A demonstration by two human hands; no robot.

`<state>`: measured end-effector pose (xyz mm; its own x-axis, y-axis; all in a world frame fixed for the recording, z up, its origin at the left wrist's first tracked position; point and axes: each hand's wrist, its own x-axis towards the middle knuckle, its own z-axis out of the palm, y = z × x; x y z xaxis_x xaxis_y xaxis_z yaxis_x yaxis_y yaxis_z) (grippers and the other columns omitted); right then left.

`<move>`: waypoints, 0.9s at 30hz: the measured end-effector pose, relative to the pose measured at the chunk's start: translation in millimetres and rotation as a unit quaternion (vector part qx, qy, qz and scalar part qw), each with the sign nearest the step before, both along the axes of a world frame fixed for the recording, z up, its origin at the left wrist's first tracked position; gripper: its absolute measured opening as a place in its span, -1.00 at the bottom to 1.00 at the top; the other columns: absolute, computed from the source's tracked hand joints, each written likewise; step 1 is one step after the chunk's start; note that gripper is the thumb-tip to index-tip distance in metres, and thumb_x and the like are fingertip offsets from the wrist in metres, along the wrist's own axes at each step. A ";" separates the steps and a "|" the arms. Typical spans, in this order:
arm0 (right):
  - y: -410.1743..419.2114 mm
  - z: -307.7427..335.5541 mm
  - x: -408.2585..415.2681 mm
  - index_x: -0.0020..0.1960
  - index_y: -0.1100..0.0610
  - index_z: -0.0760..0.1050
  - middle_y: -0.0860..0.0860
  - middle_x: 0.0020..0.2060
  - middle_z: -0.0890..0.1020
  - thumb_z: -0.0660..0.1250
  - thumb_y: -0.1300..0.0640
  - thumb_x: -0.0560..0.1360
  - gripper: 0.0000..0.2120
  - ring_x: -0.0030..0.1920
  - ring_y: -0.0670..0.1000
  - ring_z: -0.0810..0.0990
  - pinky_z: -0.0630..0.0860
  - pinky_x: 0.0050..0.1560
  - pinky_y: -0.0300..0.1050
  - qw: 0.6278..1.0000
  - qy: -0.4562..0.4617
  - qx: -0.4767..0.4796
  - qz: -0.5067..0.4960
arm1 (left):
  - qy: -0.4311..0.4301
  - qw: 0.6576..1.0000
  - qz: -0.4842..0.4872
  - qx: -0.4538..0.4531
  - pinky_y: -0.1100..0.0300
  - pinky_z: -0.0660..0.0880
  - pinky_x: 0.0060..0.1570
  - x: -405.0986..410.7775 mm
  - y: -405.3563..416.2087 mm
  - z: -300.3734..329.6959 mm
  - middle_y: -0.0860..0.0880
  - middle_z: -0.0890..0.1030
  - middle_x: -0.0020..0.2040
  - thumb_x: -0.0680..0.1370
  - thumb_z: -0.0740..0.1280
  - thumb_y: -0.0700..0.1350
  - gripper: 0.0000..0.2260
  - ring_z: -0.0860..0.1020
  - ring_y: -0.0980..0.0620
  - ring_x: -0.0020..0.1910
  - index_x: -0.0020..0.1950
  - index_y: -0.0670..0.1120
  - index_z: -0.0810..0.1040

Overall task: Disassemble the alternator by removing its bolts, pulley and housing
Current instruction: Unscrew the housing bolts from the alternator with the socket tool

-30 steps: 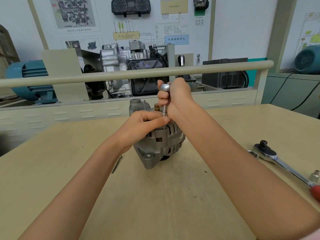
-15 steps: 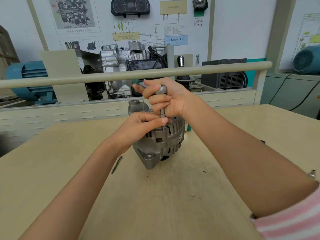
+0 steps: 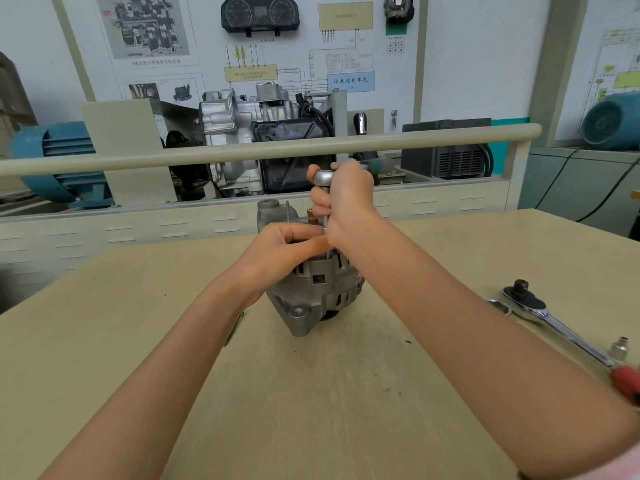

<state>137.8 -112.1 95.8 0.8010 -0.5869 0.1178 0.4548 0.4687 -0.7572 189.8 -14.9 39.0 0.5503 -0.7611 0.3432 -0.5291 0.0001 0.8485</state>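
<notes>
A grey alternator (image 3: pixel 313 296) stands on the beige table (image 3: pixel 311 393) in the middle of the view. My left hand (image 3: pixel 287 247) rests on its top, fingers curled and pinching the thin shaft of a small ratchet wrench (image 3: pixel 323 177) near its lower end. My right hand (image 3: pixel 343 202) grips that wrench just below its round silver head, with the green handle poking out to the right behind my fingers. The shaft runs straight down to the alternator's top edge; its tip and the bolt are hidden by my hands.
A large ratchet with a red handle (image 3: pixel 557 327) lies on the table at the right, a combination wrench (image 3: pixel 498 306) under it and a loose socket (image 3: pixel 619 348) beside it. A thin long bolt (image 3: pixel 233 329) lies left of the alternator. A beige rail (image 3: pixel 263 150) crosses behind.
My right hand swung the wrench handle leftward half a second ago and has now brought it back to the right. My left hand and the alternator stayed put.
</notes>
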 end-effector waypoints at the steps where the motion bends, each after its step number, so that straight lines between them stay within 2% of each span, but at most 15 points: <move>1: -3.4 2.6 -0.2 -0.24 0.14 0.26 0.03 -0.50 0.43 -0.08 0.22 0.62 -0.71 -0.75 -0.13 0.12 0.02 -0.68 -0.39 0.999 0.013 -0.004 0.039 | -0.002 1.000 0.001 0.006 0.29 0.54 -0.06 0.5 -0.3 0.1 -0.02 0.71 -0.09 0.54 0.35 -0.06 -0.87 0.66 0.08 -0.07 -0.07 0.00 0.71; 4: -14.0 4.8 2.6 -0.22 0.11 0.26 -0.04 -0.57 0.44 -0.06 0.22 0.60 -0.75 -0.74 -0.14 0.10 0.01 -0.72 -0.35 0.987 0.030 -0.025 0.159 | -0.008 1.000 -0.002 0.017 0.16 0.50 0.01 2.0 -1.0 0.3 -0.20 0.66 -0.01 0.52 0.36 0.00 -0.75 0.60 0.01 -0.08 0.01 -0.17 0.66; 8: -27.1 4.9 3.4 -0.14 0.17 0.37 -0.08 -0.59 0.44 0.00 0.13 0.62 -0.75 -0.75 -0.15 0.19 0.02 -0.69 -0.36 0.929 0.043 -0.056 0.364 | -0.013 1.000 -0.006 0.014 0.17 0.51 0.08 1.1 -0.7 0.1 -0.09 0.70 -0.05 0.49 0.37 0.05 -0.77 0.63 -0.01 0.00 -0.05 -0.08 0.70; 11: -28.9 6.1 6.8 -0.09 0.19 0.41 -0.08 -0.61 0.42 0.01 0.10 0.62 -0.74 -0.75 -0.14 0.22 0.00 -0.66 -0.37 0.905 0.052 -0.078 0.414 | -0.007 1.000 -0.015 -0.001 0.33 0.51 0.03 1.2 -0.3 0.7 0.04 0.71 -0.06 0.40 0.37 0.11 -0.76 0.63 0.12 0.01 -0.10 0.01 0.72; 14: -28.1 4.6 5.9 -0.13 0.17 0.38 -0.09 -0.61 0.43 0.00 0.10 0.62 -0.73 -0.76 -0.14 0.22 0.00 -0.66 -0.38 0.906 0.046 -0.058 0.418 | -0.007 1.000 -0.028 -0.006 0.43 0.50 -0.03 2.3 0.2 0.6 0.09 0.71 -0.05 0.39 0.36 0.09 -0.76 0.63 0.20 0.01 -0.08 0.01 0.72; 16: -26.7 3.8 1.2 -0.18 0.15 0.35 -0.09 -0.60 0.44 -0.01 0.10 0.63 -0.72 -0.76 -0.14 0.20 0.00 -0.67 -0.38 0.921 0.038 -0.038 0.385 | -0.008 0.999 -0.038 -0.006 0.43 0.50 -0.02 2.3 1.1 0.3 0.09 0.71 -0.03 0.41 0.36 0.06 -0.77 0.64 0.18 0.02 -0.05 0.01 0.71; 18: -19.4 3.3 -1.5 -0.21 0.13 0.32 -0.09 -0.59 0.45 -0.01 0.12 0.63 -0.72 -0.75 -0.15 0.16 0.02 -0.70 -0.37 0.954 0.031 -0.017 0.296 | -0.008 0.999 -0.042 -0.007 0.42 0.50 -0.03 1.7 1.3 0.2 0.07 0.71 -0.04 0.42 0.36 0.06 -0.79 0.64 0.16 0.00 -0.07 0.03 0.71; 20: -6.4 0.3 -1.4 -0.20 0.11 0.28 -0.04 -0.54 0.47 -0.04 0.14 0.65 -0.72 -0.73 -0.15 0.15 0.06 -0.71 -0.35 0.992 0.010 -0.004 0.123 | -0.012 0.999 -0.037 -0.008 0.42 0.51 -0.07 -0.5 0.9 0.5 0.11 0.71 -0.09 0.44 0.35 0.04 -0.85 0.65 0.20 -0.05 -0.14 0.10 0.72; 22: 4.7 -6.1 0.2 -0.17 0.09 0.24 0.04 -0.45 0.50 -0.08 0.12 0.67 -0.73 -0.69 -0.12 0.20 0.12 -0.66 -0.36 0.997 -0.035 -0.008 -0.066 | -0.018 0.999 -0.028 -0.014 0.43 0.50 -0.16 -0.4 0.2 0.3 0.16 0.70 -0.16 0.50 0.36 -0.06 -0.81 0.64 0.25 -0.13 -0.22 0.18 0.71; 23: 8.2 -8.9 0.9 -0.16 0.09 0.22 0.09 -0.40 0.51 -0.10 0.10 0.67 -0.73 -0.64 -0.10 0.23 0.15 -0.65 -0.37 0.992 -0.054 -0.006 -0.115 | -0.015 0.999 -0.029 -0.017 0.44 0.50 -0.19 0.3 0.0 -0.2 0.16 0.70 -0.18 0.53 0.35 -0.11 -0.75 0.65 0.25 -0.15 -0.24 0.19 0.71; 25: 9.5 -9.8 0.0 -0.16 0.08 0.22 0.16 -0.26 0.52 -0.10 0.10 0.67 -0.73 -0.56 -0.06 0.26 0.16 -0.65 -0.37 0.991 -0.058 -0.005 -0.118 | -0.015 0.999 -0.029 -0.015 0.41 0.52 -0.18 0.8 0.1 -0.8 0.12 0.71 -0.18 0.54 0.34 -0.13 -0.74 0.66 0.21 -0.14 -0.22 0.18 0.71; 27: 3.6 -5.5 -0.9 -0.18 0.10 0.23 0.11 -0.35 0.51 -0.09 0.16 0.66 -0.73 -0.64 -0.09 0.22 0.11 -0.68 -0.37 0.998 -0.028 -0.014 -0.054 | -0.021 1.000 -0.019 -0.004 0.36 0.55 -0.13 1.4 0.1 -0.8 0.06 0.72 -0.14 0.54 0.34 -0.08 -0.81 0.65 0.16 -0.10 -0.15 0.14 0.71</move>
<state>136.8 -108.5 90.2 0.7250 -0.6652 0.1788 0.5435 0.3931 -0.7417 191.2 -14.8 38.1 0.5055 -0.7783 0.3724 -0.5645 0.0281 0.8249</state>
